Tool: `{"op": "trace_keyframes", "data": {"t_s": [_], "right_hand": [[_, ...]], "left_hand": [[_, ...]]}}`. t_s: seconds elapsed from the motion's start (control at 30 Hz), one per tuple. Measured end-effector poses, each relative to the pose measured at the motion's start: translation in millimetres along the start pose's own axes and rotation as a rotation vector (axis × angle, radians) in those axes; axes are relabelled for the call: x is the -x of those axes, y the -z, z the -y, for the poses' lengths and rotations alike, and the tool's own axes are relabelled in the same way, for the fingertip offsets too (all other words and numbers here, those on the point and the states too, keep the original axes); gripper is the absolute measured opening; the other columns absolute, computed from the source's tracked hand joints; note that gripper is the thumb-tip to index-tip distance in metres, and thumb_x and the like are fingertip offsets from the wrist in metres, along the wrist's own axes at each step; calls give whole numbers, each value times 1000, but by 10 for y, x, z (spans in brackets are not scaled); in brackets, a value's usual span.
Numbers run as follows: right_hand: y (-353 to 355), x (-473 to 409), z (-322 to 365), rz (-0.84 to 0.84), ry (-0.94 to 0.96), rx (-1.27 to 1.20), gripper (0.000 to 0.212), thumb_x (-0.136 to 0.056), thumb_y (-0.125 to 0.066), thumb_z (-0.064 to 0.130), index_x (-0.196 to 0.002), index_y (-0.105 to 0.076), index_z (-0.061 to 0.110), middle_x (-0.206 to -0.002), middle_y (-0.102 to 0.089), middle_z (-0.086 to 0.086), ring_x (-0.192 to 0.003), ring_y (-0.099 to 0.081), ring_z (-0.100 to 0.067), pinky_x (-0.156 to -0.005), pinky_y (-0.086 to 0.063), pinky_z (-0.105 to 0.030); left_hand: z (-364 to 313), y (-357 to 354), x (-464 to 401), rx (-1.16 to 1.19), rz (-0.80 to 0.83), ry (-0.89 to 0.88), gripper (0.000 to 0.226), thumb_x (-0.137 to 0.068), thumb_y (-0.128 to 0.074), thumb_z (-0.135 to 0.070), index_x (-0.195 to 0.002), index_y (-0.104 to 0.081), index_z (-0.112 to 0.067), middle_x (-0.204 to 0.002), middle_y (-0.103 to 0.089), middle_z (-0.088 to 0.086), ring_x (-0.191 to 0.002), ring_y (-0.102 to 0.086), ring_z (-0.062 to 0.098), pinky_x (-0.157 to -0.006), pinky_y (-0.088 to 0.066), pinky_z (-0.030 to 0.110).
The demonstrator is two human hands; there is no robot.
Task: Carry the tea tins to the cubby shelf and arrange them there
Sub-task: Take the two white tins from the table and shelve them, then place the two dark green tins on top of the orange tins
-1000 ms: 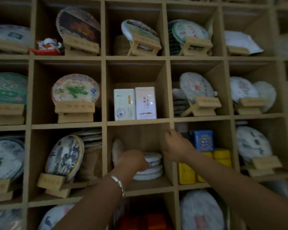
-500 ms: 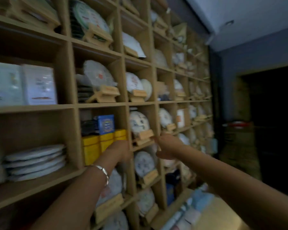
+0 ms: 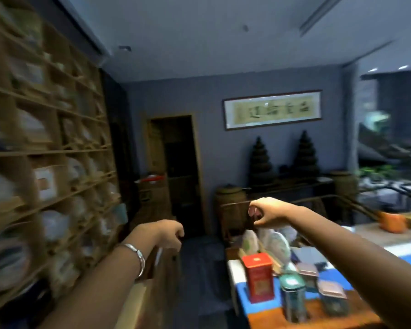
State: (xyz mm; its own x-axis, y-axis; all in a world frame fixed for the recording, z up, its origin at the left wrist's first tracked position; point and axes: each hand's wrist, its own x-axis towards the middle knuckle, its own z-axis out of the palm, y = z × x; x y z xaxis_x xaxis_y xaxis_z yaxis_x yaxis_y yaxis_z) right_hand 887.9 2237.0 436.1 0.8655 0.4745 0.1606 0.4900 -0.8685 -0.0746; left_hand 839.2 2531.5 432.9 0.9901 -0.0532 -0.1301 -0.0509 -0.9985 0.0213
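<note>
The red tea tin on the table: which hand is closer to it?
Right. The right hand hangs above the red tea tin, slightly toward the room's far wall; the left hand is off to its left, near the cubby shelf.

One red tin (image 3: pixel 259 276), one green tin (image 3: pixel 292 298), two lidded glass jars (image 3: pixel 331 298), two hands (image 3: pixel 169 236)

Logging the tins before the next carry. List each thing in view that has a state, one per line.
Left hand: loosely curled, holds nothing.
Right hand: loosely curled, holds nothing.
Red tin: upright on the table, lid on.
Green tin: upright, lid on.
Two grey-lidded tins: upright, lids on.
Doorway: open, dark.
Shelf: blurred, cubbies stocked.
</note>
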Motion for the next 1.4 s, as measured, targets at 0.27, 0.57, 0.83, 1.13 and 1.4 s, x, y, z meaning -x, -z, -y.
{"op": "trace_keyframes", "data": {"t_s": [0.27, 0.57, 0.83, 1.13, 1.4], "right_hand": [[-253, 588, -2170, 135, -290, -79, 59, -76, -74, 47, -121, -55, 13, -119, -61, -8, -110, -58, -26, -83, -43, -28], [-1210, 424, -3180, 324, -332, -136, 64, -76, -74, 46, -128, -49, 18, -127, -57, -8, -111, -56, -23, -89, -46, -34], [-2117, -90, -3622, 446, -340, -168, 66, -78, -73, 42, -131, -45, 15, -132, -53, -8, -117, -53, -22, -93, -43, -31], [-2941, -538, -4102, 549, -425, -199, 70, -78, -70, 41, -136, -41, 16, -132, -52, -10, -120, -52, -24, -98, -45, -35], [-3511, -578, -4312, 558, -423, -149, 80, -69, -72, 50, -133, -37, 17, -122, -49, -11, -112, -51, -28, -89, -47, -36]], "left_hand": [[-2045, -652, -1409, -23, 125, -255, 44, -85, -62, -25, -127, -58, -11, -127, -61, 8, -114, -58, 22, -85, -45, 26], [-2932, -1655, -2332, 86, 211, -323, 51, -86, -63, -32, -134, -47, -24, -132, -55, 2, -114, -55, 20, -80, -43, 24], [-2943, -2119, -3231, 133, 261, -365, 60, -88, -62, -29, -141, -40, -14, -139, -50, 9, -124, -49, 26, -95, -42, 31], [-2987, -2565, -4400, 210, 378, -442, 66, -87, -64, -37, -142, -38, -12, -144, -46, 10, -129, -46, 25, -103, -37, 31], [-3146, -3033, -4879, 311, 363, -414, 60, -89, -58, -29, -142, -37, -10, -144, -45, 12, -132, -44, 25, -106, -37, 33]]}}
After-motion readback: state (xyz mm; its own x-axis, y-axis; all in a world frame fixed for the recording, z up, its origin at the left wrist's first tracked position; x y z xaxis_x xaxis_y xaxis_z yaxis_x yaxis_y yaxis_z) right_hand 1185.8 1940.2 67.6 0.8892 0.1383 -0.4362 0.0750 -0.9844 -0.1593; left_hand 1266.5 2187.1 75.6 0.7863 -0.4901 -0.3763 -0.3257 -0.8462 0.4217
